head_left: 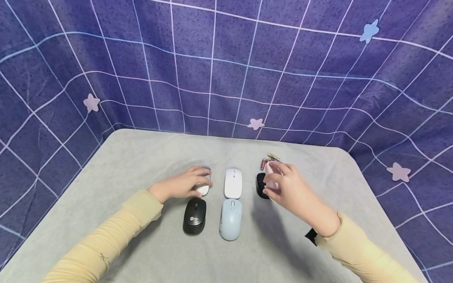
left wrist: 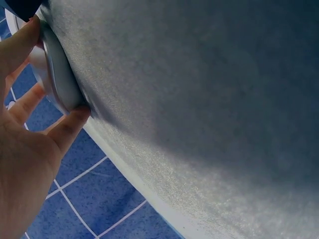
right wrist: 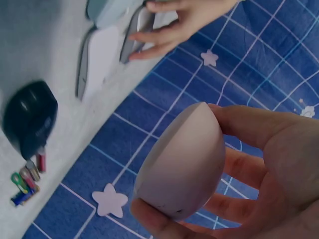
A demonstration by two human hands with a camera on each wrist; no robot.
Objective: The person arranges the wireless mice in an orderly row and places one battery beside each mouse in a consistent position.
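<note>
My left hand (head_left: 182,182) lies over a white and grey computer mouse (head_left: 203,189) on the table's left part. In the left wrist view, thumb and fingers grip that mouse around its edges, its side close against the cloth. Raised above the table, my right hand (head_left: 295,194) holds a pale pink mouse (right wrist: 184,159) between thumb and fingers. Below it, partly hidden in the head view, sits a black mouse (head_left: 260,185). A white mouse (head_left: 233,183) stands between the two hands.
Nearer me are another black mouse (head_left: 194,215) and a light blue mouse (head_left: 231,220), side by side. Several small batteries (head_left: 273,157) lie beyond the right hand. A grey cloth covers the table (head_left: 159,149), and a blue gridded curtain (head_left: 226,78) hangs behind it.
</note>
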